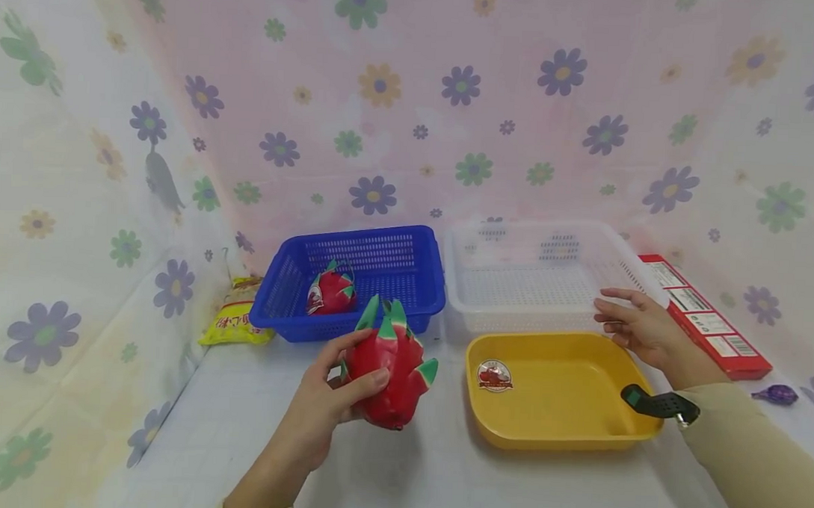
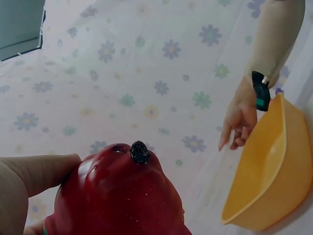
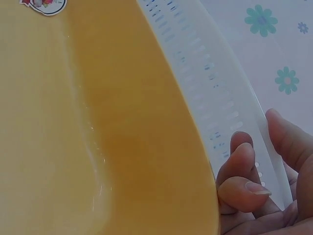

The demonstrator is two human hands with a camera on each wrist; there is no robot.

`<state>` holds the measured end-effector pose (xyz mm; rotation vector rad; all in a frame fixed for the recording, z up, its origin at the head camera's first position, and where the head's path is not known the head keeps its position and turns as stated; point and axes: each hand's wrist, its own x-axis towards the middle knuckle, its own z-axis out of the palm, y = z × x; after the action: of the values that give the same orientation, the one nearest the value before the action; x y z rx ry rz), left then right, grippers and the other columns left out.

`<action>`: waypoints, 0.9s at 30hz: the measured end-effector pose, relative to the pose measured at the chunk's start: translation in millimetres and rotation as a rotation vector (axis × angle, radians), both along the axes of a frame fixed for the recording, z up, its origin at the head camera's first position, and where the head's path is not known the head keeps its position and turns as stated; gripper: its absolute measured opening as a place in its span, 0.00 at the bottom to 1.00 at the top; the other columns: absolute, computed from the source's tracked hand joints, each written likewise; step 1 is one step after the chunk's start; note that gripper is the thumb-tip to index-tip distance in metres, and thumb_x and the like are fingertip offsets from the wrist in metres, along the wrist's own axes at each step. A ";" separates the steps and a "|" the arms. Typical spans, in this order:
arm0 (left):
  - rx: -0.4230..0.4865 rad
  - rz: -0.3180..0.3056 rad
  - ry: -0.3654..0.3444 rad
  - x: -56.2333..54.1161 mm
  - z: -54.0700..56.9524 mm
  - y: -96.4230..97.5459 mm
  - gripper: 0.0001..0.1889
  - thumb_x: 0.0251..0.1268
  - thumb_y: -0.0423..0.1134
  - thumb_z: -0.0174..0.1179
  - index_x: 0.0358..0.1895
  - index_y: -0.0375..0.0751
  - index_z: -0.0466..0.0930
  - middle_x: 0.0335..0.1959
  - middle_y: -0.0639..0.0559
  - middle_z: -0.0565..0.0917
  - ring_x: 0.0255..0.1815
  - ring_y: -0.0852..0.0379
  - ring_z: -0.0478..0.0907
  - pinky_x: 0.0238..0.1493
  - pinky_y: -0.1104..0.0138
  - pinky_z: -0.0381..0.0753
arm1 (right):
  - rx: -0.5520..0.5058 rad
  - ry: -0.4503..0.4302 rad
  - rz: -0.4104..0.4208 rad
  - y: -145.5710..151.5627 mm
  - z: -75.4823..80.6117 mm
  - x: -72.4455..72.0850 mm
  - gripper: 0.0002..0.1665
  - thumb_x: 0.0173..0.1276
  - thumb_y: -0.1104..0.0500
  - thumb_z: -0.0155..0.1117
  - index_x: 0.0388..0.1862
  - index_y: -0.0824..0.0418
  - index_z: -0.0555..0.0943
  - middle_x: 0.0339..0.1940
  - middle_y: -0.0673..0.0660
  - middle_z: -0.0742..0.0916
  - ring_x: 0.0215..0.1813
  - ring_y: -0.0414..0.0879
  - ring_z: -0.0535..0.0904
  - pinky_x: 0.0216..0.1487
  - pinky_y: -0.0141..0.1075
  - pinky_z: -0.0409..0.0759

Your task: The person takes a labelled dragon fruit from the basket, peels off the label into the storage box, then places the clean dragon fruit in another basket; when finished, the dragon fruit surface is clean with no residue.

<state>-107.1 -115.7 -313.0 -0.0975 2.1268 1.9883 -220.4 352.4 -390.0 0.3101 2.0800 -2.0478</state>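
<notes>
My left hand (image 1: 338, 386) grips a red dragon fruit (image 1: 392, 366) with green-tipped scales, thumb across its front, held up in front of the blue basket. In the left wrist view the dark stem end of the dragon fruit (image 2: 122, 191) faces the camera. My right hand (image 1: 640, 329) hangs with loosely bent fingers over the back right corner of a yellow tub (image 1: 550, 390). Its fingertips overlap the near right corner of a white basket (image 1: 526, 322); in the right wrist view the fingers (image 3: 239, 166) curl a little, holding nothing.
A second dragon fruit (image 1: 332, 290) lies in the blue basket (image 1: 350, 328). Left of that basket is a yellow food packet (image 1: 236, 319). At the right lie a red box (image 1: 708, 317) and a small purple object (image 1: 777, 394). Flowered cloth (image 1: 411, 134) hangs behind.
</notes>
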 end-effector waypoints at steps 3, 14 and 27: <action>-0.013 -0.014 0.041 -8.0 9.1 0.8 0.32 0.60 0.41 0.68 0.68 0.61 0.67 0.70 0.44 0.60 0.69 0.36 0.65 0.51 0.51 0.86 | 0.004 0.008 0.000 0.6 1.2 -0.7 0.21 0.66 0.42 0.66 0.52 0.36 0.67 0.33 0.39 0.87 0.32 0.39 0.79 0.32 0.22 0.77; -0.009 0.010 0.127 -48.7 31.7 21.6 0.33 0.60 0.41 0.69 0.68 0.65 0.67 0.72 0.49 0.61 0.71 0.41 0.63 0.57 0.49 0.82 | 0.041 0.016 0.002 -0.6 0.9 -4.8 0.25 0.66 0.41 0.65 0.57 0.37 0.66 0.34 0.38 0.87 0.33 0.38 0.78 0.33 0.21 0.78; 0.013 -0.037 0.182 -101.4 34.0 61.9 0.32 0.58 0.44 0.71 0.65 0.69 0.69 0.70 0.54 0.64 0.71 0.45 0.66 0.57 0.51 0.82 | 0.016 0.003 0.007 2.5 -1.9 -1.0 0.20 0.67 0.43 0.65 0.52 0.35 0.67 0.34 0.38 0.87 0.32 0.39 0.78 0.32 0.21 0.77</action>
<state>-208.5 -53.8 -279.0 0.1286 2.2054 2.0602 -221.4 354.9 -391.9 0.3027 2.0970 -2.0300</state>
